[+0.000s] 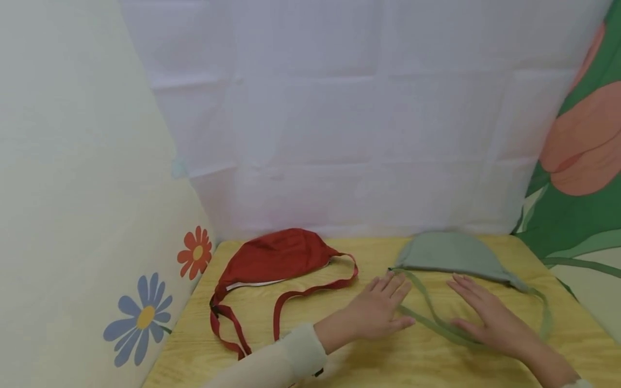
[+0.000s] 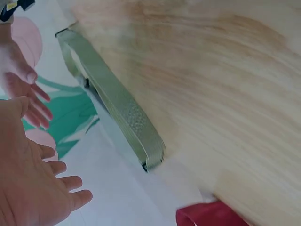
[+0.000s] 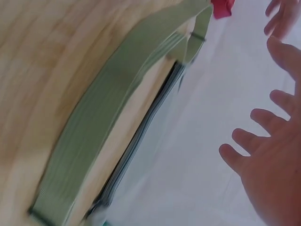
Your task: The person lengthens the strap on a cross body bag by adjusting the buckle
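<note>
A sage-green waist bag (image 1: 448, 256) lies at the back right of the table, its light green strap (image 3: 101, 103) looped in front of it. My left hand (image 1: 375, 307) hovers over the strap's left side, fingers spread and straight, holding nothing. Over the strap's right part is my right hand (image 1: 495, 320), its fingers extended and grasping nothing. Both wrist views show the palms and separated fingers apart from the strap. To the left lies a red waist bag (image 1: 278, 256) with a white zipper edge; its red strap (image 1: 310, 291) trails forward, partly hidden behind my left sleeve.
The bags lie on a yellowish wood-grain table (image 1: 368, 361). A creased white cloth (image 1: 359, 118) hangs along the back edge. The left wall (image 1: 82, 178) carries painted flowers, and a green panel with pink petals (image 1: 582, 145) stands on the right.
</note>
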Demonstrator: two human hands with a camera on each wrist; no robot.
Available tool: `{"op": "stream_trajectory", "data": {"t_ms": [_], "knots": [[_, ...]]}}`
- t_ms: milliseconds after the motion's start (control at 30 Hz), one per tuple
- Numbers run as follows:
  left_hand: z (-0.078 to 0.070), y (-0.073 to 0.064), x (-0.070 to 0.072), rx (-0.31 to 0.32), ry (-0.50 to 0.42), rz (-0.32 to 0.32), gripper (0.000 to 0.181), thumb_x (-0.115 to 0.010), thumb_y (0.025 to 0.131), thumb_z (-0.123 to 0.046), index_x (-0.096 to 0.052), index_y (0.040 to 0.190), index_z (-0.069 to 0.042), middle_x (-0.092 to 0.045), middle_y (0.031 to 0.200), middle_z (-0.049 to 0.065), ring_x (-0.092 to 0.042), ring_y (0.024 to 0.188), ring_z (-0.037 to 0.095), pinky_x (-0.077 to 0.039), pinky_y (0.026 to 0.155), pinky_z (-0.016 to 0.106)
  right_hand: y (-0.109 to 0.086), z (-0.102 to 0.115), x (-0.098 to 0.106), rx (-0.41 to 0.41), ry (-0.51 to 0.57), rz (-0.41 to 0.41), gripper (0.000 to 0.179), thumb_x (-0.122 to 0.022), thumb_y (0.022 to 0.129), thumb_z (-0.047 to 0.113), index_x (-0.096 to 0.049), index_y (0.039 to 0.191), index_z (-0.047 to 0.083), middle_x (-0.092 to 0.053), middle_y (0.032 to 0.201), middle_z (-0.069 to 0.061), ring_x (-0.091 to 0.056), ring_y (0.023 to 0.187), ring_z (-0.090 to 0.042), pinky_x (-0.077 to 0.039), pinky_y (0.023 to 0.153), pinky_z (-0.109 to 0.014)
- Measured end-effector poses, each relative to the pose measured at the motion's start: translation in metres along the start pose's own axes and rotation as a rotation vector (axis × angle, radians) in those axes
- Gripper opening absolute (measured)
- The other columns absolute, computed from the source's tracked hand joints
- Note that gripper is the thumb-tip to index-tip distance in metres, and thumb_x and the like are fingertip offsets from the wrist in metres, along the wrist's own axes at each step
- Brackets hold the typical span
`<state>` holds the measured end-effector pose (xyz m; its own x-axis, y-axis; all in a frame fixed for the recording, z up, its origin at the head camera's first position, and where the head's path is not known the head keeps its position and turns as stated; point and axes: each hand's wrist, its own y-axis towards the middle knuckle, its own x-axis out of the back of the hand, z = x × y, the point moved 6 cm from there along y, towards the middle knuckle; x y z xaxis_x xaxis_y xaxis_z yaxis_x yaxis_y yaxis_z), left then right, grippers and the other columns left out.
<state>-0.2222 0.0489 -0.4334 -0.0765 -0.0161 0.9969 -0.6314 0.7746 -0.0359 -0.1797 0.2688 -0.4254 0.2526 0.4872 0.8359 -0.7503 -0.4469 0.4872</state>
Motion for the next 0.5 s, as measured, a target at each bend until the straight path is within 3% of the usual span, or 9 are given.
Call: {"op": "stream_trajectory", "data": {"t_ms": [33,100,233,267,500], "knots": [[-0.003,0.002,-0.002,-0.006,0.004,0.009,0.078,-0.021,0.103,-0.066,-0.008,0.164,-0.019,-0.005,0.171,0.000,-0.010,0.156,0.026,-0.020,0.124,0.045,-0.004,-0.003,0.002,-0.010,0.005,0.001,0.083,-0.086,0.080,0.023,-0.046,0.152,0.012,-0.052,0.145,-0.025,-0.036,0.146,-0.020,-0.008,0.108,-0.002],[-0.009,0.007,-0.005,-0.017,0.007,0.026,0.079,-0.019,0.102,-0.066,-0.006,0.164,-0.019,-0.003,0.171,0.000,-0.008,0.156,0.026,-0.018,0.124,0.045,-0.011,-0.009,0.007,-0.017,0.016,-0.002,0.085,-0.086,0.079,0.021,-0.044,0.153,0.013,-0.051,0.145,-0.024,-0.025,0.148,-0.005,-0.008,0.108,-0.002],[-0.018,0.018,-0.013,-0.020,-0.001,0.049,0.080,-0.017,0.101,-0.068,-0.005,0.164,-0.021,-0.005,0.171,-0.002,-0.007,0.157,0.023,-0.017,0.125,0.045,-0.025,-0.020,0.013,-0.034,0.029,-0.005,0.088,-0.087,0.077,0.017,-0.044,0.153,0.013,-0.045,0.152,-0.011,-0.017,0.148,0.005,-0.009,0.108,-0.001],[-0.021,0.020,-0.015,-0.023,-0.007,0.057,0.080,-0.017,0.101,-0.069,-0.004,0.164,-0.021,-0.006,0.171,-0.002,-0.007,0.157,0.023,-0.017,0.125,0.045,-0.029,-0.022,0.014,-0.032,0.026,-0.008,0.088,-0.088,0.076,0.016,-0.044,0.153,0.012,-0.043,0.154,-0.007,-0.011,0.143,0.014,-0.009,0.108,-0.001],[-0.045,0.035,-0.023,-0.074,0.007,0.083,0.079,-0.021,0.101,-0.068,-0.006,0.164,-0.024,-0.006,0.170,-0.004,-0.009,0.156,0.021,-0.018,0.124,0.041,-0.059,-0.040,0.018,-0.088,0.007,0.008,0.092,-0.089,0.074,0.014,-0.043,0.154,0.014,-0.031,0.155,0.008,-0.009,0.140,0.018,-0.006,0.104,0.001]]}}
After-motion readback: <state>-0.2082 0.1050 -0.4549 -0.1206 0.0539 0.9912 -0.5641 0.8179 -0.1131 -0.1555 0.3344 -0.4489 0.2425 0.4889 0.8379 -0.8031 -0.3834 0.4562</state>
